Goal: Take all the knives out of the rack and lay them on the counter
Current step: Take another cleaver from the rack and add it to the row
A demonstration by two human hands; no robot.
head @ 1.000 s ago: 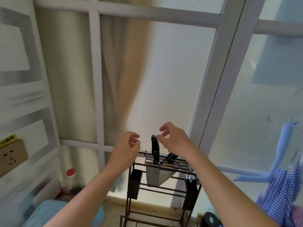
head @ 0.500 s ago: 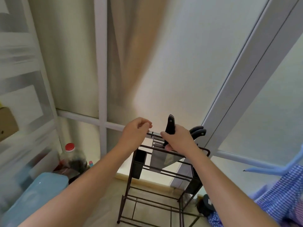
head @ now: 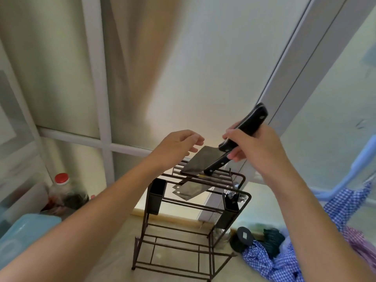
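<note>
Since half a second ago the cleaver (head: 200, 159) has come up out of the rack (head: 195, 202): its black handle, which then stood upright among the top bars, now tilts up to the right in the right hand (head: 254, 147), and the broad blade hangs clear above the rack's top rails, its lower corner close over them. The right hand's grip is closed around the handle, fingers wrapped under it and thumb over. The left hand (head: 177, 148) has let go of the rack's top bar and sits just above the rack's left side, fingers loosely spread and holding nothing, fingertips close to the blade's upper edge. A second knife (head: 216, 166) with a black handle lies slanted on the rack's top rails just below the right hand, and another flat blade (head: 190, 191) shows through the bars beneath the top. Two dark cups hang on the rack, one at its left front corner and one at its right. The rack stands on a pale surface (head: 114, 259). Left of the rack stand a red-capped bottle (head: 62, 190) and a blue container (head: 22, 237); right of the rack lies blue checked cloth (head: 284, 261).
</note>
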